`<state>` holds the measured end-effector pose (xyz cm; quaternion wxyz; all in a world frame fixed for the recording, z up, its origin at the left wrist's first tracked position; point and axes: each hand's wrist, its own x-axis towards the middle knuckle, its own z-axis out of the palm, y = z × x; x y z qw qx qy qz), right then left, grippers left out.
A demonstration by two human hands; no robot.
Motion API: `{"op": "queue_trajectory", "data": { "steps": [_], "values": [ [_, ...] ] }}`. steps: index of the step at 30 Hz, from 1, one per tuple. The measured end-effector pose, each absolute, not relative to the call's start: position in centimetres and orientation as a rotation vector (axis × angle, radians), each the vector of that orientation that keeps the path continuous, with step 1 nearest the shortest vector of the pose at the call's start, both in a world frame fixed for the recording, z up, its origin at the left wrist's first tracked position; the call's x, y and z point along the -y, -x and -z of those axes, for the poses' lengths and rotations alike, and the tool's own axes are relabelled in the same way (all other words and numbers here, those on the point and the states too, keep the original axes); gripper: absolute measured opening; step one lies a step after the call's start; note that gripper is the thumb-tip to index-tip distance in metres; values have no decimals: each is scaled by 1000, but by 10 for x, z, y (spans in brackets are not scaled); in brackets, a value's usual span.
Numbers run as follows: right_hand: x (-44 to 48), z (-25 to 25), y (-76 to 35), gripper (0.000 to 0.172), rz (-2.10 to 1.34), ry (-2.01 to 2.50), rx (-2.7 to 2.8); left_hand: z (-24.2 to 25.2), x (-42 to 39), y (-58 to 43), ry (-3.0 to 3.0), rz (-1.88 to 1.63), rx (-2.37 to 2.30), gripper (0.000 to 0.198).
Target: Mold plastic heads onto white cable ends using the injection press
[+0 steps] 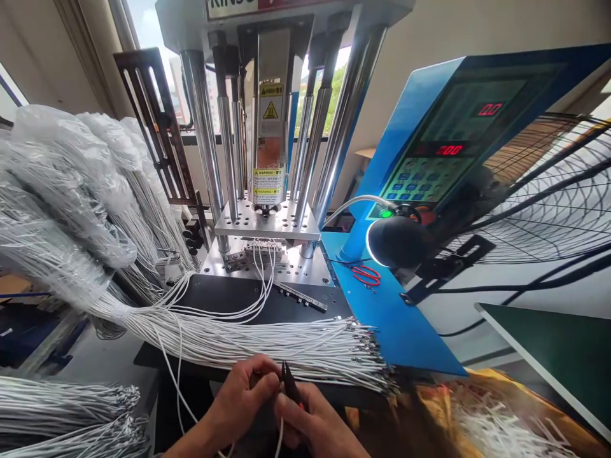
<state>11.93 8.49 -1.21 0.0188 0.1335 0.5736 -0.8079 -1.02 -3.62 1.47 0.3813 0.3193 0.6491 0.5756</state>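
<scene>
Below the near edge of the cable bundle, my two hands meet. My right hand (317, 423) is closed round a pair of pliers (289, 385) with dark pointed jaws and a bit of red at the grip; the jaws point up. My left hand (243, 397) is closed beside them, thumb against the curled fingers, and what it pinches is hidden. A thin white cable (279, 437) hangs down from between the hands. Just beyond lies a thick bundle of white cables (267, 340), its metal-tipped ends at the right.
Behind the bundle stands a press (267, 222) with steel columns; several cables run into its fixture. A blue control panel (429, 152), black lamp (401, 242) and wire fan (539, 191) stand right. Plastic-wrapped cables (62, 191) fill the left. Red-handled scissors (366, 275) lie on the blue base.
</scene>
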Motion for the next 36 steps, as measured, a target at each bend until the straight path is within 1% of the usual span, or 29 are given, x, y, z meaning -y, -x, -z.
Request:
{"op": "queue_trajectory", "data": {
  "steps": [2,6,10,15,17,21,25,32,34,36],
  "values": [
    [-78,12,-116,58,2561,-376,-1646,-15,34,7,-807,-1459,-1553,22],
    [-71,11,-112,63,2582,-456,-1609,-9,33,4,-707,-1466,-1613,15],
    [-73,15,-112,64,2552,-420,-1619,-3,37,9,-608,-1452,-1498,21],
    [-74,26,-106,64,2575,-516,-1572,-1,41,14,-720,-1398,-1647,28],
    [-73,28,-105,62,2558,-596,-1624,-2,41,13,-734,-1407,-1687,31],
    [-71,22,-107,51,2577,-689,-1747,-1,37,7,-619,-1492,-1693,38],
    [-71,16,-111,44,2624,-708,-1678,2,29,2,-479,-1567,-1674,41],
    [-57,34,-113,33,2849,-697,-1266,5,18,-5,-467,-1647,-1695,38],
    [-47,38,-118,29,2928,-752,-1098,8,17,-3,-441,-1682,-1754,38],
    [-36,40,-129,29,2985,-798,-872,11,17,-1,-415,-1733,-1789,37]
  ]
}}
